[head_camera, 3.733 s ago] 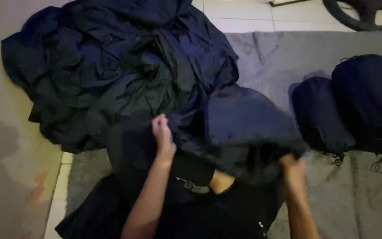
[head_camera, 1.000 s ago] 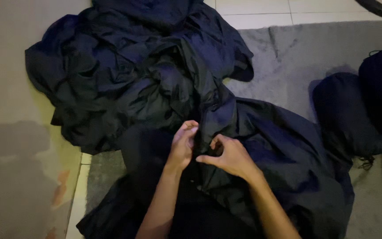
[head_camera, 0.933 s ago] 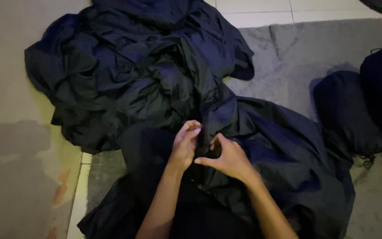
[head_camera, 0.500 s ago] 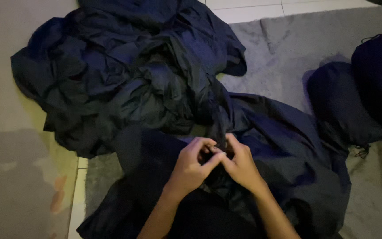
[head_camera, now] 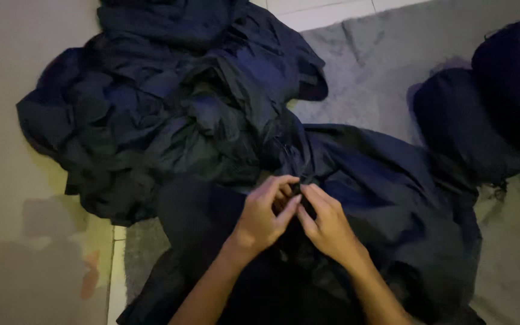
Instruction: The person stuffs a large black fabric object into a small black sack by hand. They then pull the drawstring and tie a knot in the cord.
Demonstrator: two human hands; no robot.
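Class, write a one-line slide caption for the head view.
Both hands, left hand and right hand, pinch the dark jacket on a grey rug.

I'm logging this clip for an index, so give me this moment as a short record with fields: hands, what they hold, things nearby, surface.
left hand: left hand, fingers pinching a fold of the dark garment
right hand: right hand, fingertips meeting the left at the same fold
grip: both closed on the fabric; what lies between the fingers is hidden
nearby: heap of dark fabric behind; two stuffed dark bags at right
surface: grey rug; pale tile floor at left
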